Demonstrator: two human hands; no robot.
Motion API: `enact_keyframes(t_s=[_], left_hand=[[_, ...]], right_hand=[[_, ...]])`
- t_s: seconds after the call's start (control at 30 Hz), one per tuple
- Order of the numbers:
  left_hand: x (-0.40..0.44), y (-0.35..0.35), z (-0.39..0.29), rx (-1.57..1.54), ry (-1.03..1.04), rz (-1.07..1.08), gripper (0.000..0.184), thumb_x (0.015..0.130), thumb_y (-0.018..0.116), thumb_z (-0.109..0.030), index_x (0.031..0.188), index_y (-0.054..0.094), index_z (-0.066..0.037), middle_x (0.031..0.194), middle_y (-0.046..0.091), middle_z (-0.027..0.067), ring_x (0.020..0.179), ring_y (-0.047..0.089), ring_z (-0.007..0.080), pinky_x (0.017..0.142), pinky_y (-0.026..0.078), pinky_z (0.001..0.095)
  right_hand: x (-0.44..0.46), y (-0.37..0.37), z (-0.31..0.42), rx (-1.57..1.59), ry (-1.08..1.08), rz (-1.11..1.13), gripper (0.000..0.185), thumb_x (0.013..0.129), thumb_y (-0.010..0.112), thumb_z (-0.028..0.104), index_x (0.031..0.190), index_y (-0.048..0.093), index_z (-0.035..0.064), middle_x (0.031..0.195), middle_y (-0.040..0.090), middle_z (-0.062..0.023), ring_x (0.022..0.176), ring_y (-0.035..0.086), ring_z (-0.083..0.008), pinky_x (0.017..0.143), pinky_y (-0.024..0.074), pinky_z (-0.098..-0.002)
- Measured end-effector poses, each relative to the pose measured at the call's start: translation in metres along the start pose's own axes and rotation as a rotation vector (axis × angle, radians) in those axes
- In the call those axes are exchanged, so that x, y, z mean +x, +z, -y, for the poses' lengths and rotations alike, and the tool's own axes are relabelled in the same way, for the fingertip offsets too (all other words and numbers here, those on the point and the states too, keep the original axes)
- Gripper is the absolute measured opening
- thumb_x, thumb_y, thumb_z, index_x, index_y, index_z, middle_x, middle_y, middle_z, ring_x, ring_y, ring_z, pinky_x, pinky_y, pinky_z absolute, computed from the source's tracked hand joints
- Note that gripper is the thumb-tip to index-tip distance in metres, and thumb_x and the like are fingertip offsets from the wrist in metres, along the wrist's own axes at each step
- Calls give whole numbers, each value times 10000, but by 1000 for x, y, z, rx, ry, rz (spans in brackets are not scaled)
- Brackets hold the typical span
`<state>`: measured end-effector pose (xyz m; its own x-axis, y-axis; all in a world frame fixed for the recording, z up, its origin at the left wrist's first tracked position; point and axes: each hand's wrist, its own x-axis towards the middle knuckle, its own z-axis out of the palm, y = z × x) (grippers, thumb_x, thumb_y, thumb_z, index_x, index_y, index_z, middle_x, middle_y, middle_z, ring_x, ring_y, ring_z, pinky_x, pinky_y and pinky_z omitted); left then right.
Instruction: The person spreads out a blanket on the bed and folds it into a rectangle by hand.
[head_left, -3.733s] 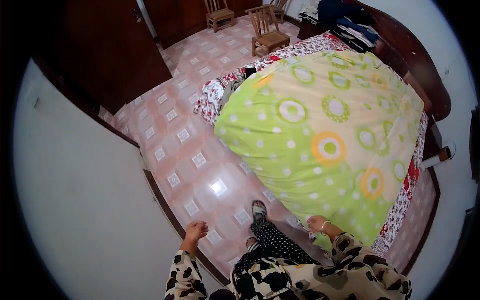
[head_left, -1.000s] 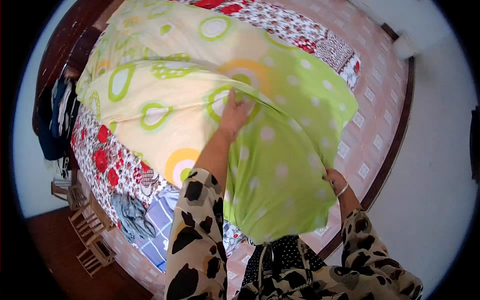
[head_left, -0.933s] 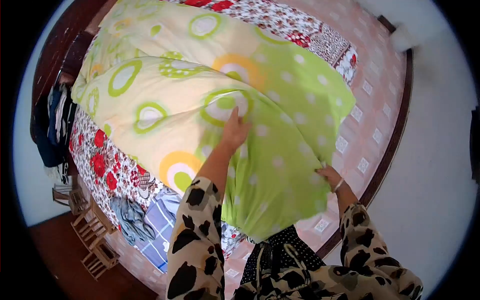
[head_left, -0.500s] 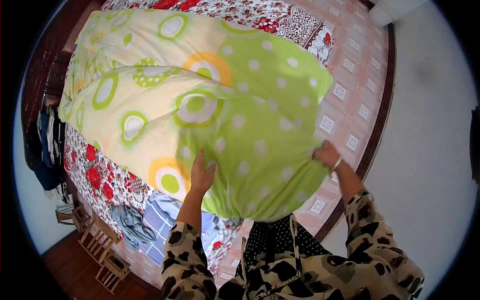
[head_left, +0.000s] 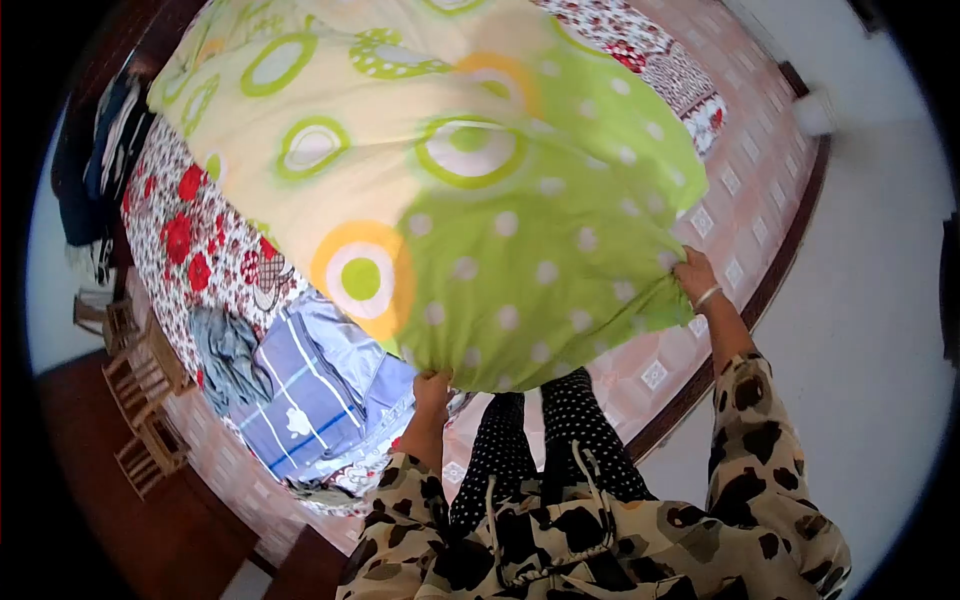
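Note:
A large duvet cover [head_left: 480, 230], cream on one side and green with pale dots on the other, spreads over the bed and hangs toward me. My left hand [head_left: 432, 388] is closed on its near edge, close to the orange-ringed circle. At the green corner on the right, my right hand [head_left: 694, 276] grips the fabric, a pale bangle on its wrist. Between the two hands the edge is held up off the bed, in front of my legs. The fingertips of both hands are partly hidden by cloth.
The bed wears a red-flowered sheet [head_left: 180, 215]. On it lie a folded blue checked cloth [head_left: 310, 380] and a crumpled grey garment [head_left: 228, 350]. Small wooden chairs [head_left: 145, 375] stand at the left, below hanging dark clothes [head_left: 105, 150]. A white wall [head_left: 870, 260] rises on the right.
My left hand has gone from open over the cover to gripping its near edge. My right hand keeps its corner, now slightly higher in view. The cover is stretched wider, and my view has shifted.

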<state>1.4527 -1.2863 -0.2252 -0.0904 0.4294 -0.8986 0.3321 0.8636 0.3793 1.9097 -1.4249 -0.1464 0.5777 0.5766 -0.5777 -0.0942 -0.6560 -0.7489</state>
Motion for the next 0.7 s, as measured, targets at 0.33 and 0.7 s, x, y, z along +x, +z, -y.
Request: enact_keyframes(t_s=[0.33, 0.7], left_hand=[[-17, 68, 9, -486, -55, 173, 470, 655, 631, -60, 1076, 423, -70, 1022, 507, 56, 904, 489, 213, 702, 415, 347], [-38, 90, 32, -664, 61, -93, 340, 764, 548, -128, 1057, 408, -31, 957, 499, 118, 838, 536, 269, 683, 486, 401]], right_hand=[[64, -115, 2, -109, -74, 123, 360, 625, 452, 14, 976, 517, -24, 812, 571, -64, 685, 548, -177, 589, 445, -277], [90, -124, 75, -360, 27, 421, 255, 592, 522, 12, 838, 559, -47, 707, 578, -94, 627, 547, -166, 569, 437, -283]])
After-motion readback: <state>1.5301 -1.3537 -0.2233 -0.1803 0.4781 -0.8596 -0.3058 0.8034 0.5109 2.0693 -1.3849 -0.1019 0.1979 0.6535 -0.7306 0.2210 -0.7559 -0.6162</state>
